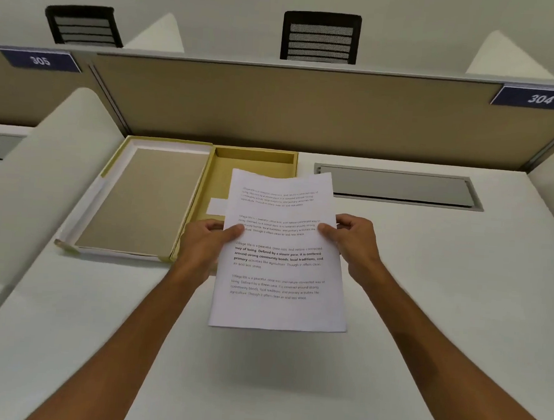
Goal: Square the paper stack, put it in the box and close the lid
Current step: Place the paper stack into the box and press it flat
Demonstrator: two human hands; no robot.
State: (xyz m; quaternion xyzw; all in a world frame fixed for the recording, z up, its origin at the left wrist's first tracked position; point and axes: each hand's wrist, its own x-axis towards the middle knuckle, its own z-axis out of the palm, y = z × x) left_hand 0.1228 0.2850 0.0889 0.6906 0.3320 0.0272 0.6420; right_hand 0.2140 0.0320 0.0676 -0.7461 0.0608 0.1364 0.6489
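Seen from my remote feed off the head camera, both hands pinch the paper stack (281,252) by its long edges and hold it clear of the desk (425,316), a soft shadow lying on the surface below. My left hand (207,241) is closed on the stack's left edge, thumb flat across the printed top sheet, fingers curled out of sight beneath. My right hand (353,239) is clamped the same way on the right edge, thumb on top near the text, fingers wrapped behind. Both grips sit at about mid-height of the sheets, roughly level with each other. The forearms reach in from the lower corners of the view and converge toward the paper, wrists nearly straight. The top sheet carries several short paragraphs of print, one partly bold; its far edge waves slightly. The stack hangs partly over the yellow box (255,172), covering its near right portion, though I cannot tell whether any sheet touches it. The lid (146,198) lies swung open flat to the box's left, its tan lining facing up. Right of the box, a grey cable hatch (397,186) is set into the desk below the tan partition (291,110).
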